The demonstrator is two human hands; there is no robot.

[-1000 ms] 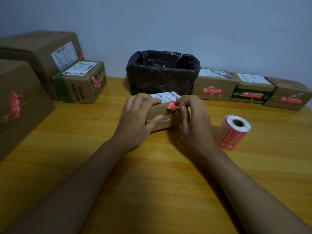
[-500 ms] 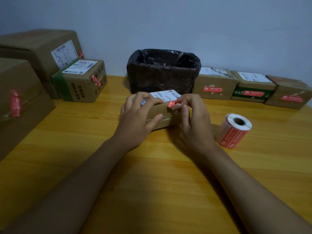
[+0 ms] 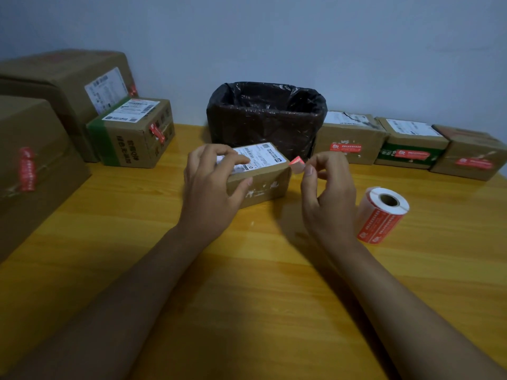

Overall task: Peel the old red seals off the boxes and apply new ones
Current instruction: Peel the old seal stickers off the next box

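A small cardboard box (image 3: 263,182) with a white shipping label on top sits on the wooden table at the centre. My left hand (image 3: 211,187) grips its left end, fingers over the top and thumb on the front face. My right hand (image 3: 326,193) pinches a peeled red seal (image 3: 297,164) just off the box's right top corner. White scraps of residue mark the box's front face. A roll of new red seals (image 3: 382,215) lies on the table to the right of my right hand.
A bin lined with a black bag (image 3: 266,116) stands behind the small box. Three sealed boxes (image 3: 411,146) line the back right. Larger boxes with red seals (image 3: 131,133) are stacked at the left. The table (image 3: 247,297) runs towards me.
My right hand has pulled the red seal off the box's front and drawn it away to the right. My left hand keeps its grip on the box.
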